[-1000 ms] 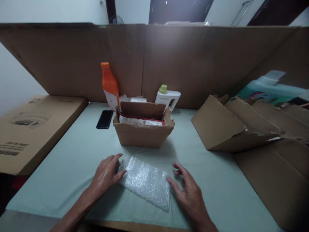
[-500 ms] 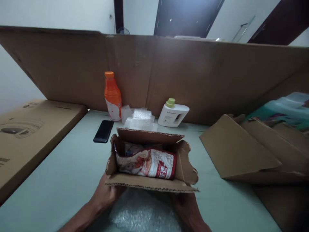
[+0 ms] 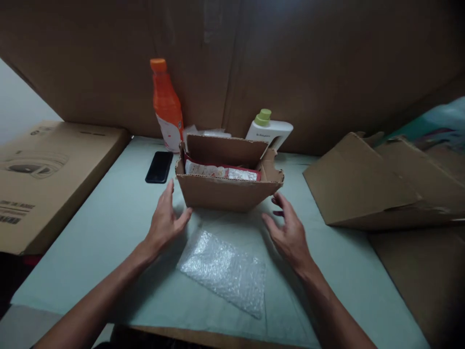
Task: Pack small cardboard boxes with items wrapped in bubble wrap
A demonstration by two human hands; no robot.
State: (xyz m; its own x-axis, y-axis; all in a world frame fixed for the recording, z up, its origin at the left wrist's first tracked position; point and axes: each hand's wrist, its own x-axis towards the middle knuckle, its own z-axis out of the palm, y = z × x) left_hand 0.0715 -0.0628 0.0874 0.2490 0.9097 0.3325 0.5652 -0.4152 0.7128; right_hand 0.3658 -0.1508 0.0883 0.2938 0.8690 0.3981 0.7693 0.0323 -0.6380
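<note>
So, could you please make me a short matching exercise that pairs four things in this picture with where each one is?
Things:
1. Phone
2. Bubble wrap
3. White jug
4. Red-and-white packet

Places:
A. Partly hidden behind the middle box
B. Inside the middle box, its top edge showing
C. Lying flat to the left of the middle box
D. Lying on the near side of the middle box, closest to the person

Right pairs: 1-C, 2-D, 3-A, 4-B

Green-covered table (image 3: 103, 232) under carton (image 3: 221, 193), bubble wrap (image 3: 225, 271), phone (image 3: 159, 167), orange bottle (image 3: 167, 103), white bottle (image 3: 269, 131)
</note>
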